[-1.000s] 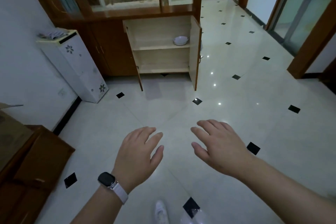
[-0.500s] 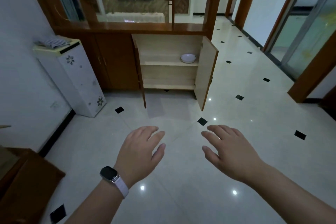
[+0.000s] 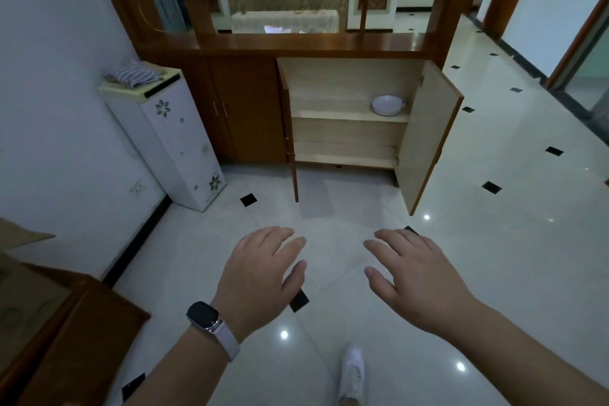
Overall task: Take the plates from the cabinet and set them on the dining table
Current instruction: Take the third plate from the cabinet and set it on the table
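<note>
A small stack of white plates (image 3: 387,105) sits on the right end of the upper shelf in the brown wooden cabinet (image 3: 244,109), whose two doors stand open. My left hand (image 3: 260,273), with a dark watch on its wrist, and my right hand (image 3: 415,277) hover palm down over the floor, well short of the cabinet. Both hold nothing, fingers spread.
The right cabinet door (image 3: 426,135) swings out into the floor space. A white floral-patterned unit (image 3: 174,138) with a folded cloth on top stands against the left wall. Brown wooden furniture (image 3: 66,333) fills the lower left corner. Glossy tiled floor (image 3: 494,241) lies ahead; my white shoe (image 3: 352,372) shows below.
The cabinet has come nearer and larger in view as I walk toward it. Both hands stay empty and held out in front.
</note>
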